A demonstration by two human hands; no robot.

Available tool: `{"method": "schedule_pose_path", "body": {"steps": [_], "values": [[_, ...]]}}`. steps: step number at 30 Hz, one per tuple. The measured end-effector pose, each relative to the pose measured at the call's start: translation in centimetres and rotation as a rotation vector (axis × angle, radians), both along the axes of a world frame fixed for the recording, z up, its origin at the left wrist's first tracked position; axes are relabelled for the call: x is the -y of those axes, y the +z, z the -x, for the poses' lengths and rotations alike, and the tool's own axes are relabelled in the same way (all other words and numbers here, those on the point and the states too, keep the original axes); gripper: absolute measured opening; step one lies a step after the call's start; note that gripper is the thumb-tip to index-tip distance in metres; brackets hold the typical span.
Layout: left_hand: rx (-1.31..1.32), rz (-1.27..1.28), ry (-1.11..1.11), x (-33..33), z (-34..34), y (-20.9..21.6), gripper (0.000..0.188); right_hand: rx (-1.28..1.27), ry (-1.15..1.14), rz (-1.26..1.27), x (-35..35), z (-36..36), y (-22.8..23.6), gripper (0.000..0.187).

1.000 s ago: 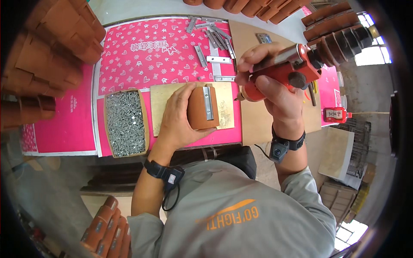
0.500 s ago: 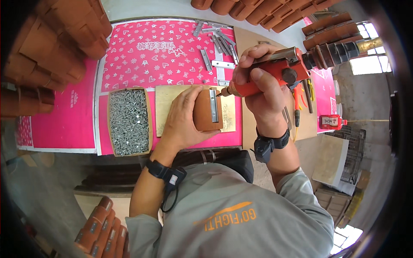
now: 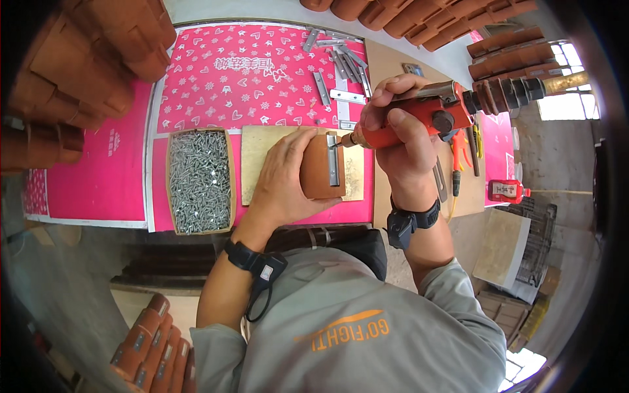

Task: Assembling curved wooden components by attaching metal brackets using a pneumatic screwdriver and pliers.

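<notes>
Left hand (image 3: pixel 282 175) on the terracotta-coloured block (image 3: pixel 314 173), fingers across the top of its far side and thumb along the near edge, pinching it firmly between them. The block sits on a pale wooden board (image 3: pixel 253 157), just right of that hand, with a slim metal strip (image 3: pixel 333 164) lying lengthwise along its upper face.

And here's the right hand (image 3: pixel 407 144) — fingers curled around a red power driver (image 3: pixel 419 118), thumb pressed along its body. The driver lies almost level, its bit (image 3: pixel 344 141) pointing left at the far end of the strip; whether the tip actually touches is too small to tell.

Left of the board, an open cardboard box (image 3: pixel 232 190) is packed with silver screws (image 3: pixel 198 183), set on the pink patterned surface (image 3: pixel 196 85). Beyond the block, loose metal strips (image 3: pixel 350 63) lie scattered — some crossing each other. Over to the right, orange-handled pliers (image 3: pixel 457 157) rest on a brown sheet (image 3: pixel 393 196), with a red bottle (image 3: pixel 508 190) farther out.
</notes>
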State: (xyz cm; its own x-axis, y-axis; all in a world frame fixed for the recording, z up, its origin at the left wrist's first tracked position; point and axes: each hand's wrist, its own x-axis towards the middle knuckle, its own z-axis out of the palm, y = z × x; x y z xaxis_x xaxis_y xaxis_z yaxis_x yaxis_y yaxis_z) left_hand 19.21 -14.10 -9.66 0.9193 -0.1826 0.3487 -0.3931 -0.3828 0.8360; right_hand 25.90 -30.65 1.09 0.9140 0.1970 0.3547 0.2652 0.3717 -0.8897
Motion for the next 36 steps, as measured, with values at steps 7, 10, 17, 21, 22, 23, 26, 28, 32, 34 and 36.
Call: {"method": "schedule_pose_path", "body": {"steps": [7, 10, 17, 21, 22, 23, 26, 28, 32, 34, 36], "values": [[-0.004, 0.013, -0.010, 0.3, -0.2, 0.2, 0.108, -0.101, -0.095, 0.191, -0.8, -0.2, 0.6, 0.026], [-0.004, -0.031, -0.009, 0.4, 0.0, 0.1, 0.109, -0.033, -0.103, 0.194, -1.3, -0.9, 1.1, 0.026], [-0.064, -0.057, -0.012, 0.8, 0.4, -0.6, 0.115, 0.061, -0.131, 0.156, -1.0, -0.7, 1.8, 0.025], [-0.080, -0.039, -0.054, 0.8, 0.4, -0.7, 0.113, 0.114, -0.286, 0.370, 0.6, -1.1, 2.7, 0.024], [-0.063, -0.051, -0.071, 0.7, 0.4, -0.9, 0.113, 0.127, -0.307, 0.358, 1.1, -1.3, 2.4, 0.024], [-0.095, -0.026, -0.065, 0.8, 0.4, -1.0, 0.114, 0.118, -0.340, 0.432, 1.8, -1.5, 1.8, 0.024], [-0.133, -0.008, -0.059, 0.8, 0.8, -1.2, 0.115, 0.078, -0.376, 0.583, 3.6, -1.4, 0.5, 0.028], [-0.164, 0.007, -0.042, 0.9, 0.9, -1.1, 0.115, 0.058, -0.384, 0.689, 4.8, -1.3, -0.7, 0.033], [-0.146, -0.001, -0.026, 1.0, 1.0, -1.0, 0.116, 0.075, -0.349, 0.859, 8.1, -0.5, -1.7, 0.042], [-0.136, -0.037, -0.019, 1.1, 1.0, -1.1, 0.115, 0.134, -0.349, 0.801, 10.8, 0.3, -2.4, 0.045], [-0.129, -0.017, -0.032, 1.2, 0.9, -1.3, 0.114, 0.181, -0.394, 0.764, 14.8, 1.3, -3.4, 0.046]]}}
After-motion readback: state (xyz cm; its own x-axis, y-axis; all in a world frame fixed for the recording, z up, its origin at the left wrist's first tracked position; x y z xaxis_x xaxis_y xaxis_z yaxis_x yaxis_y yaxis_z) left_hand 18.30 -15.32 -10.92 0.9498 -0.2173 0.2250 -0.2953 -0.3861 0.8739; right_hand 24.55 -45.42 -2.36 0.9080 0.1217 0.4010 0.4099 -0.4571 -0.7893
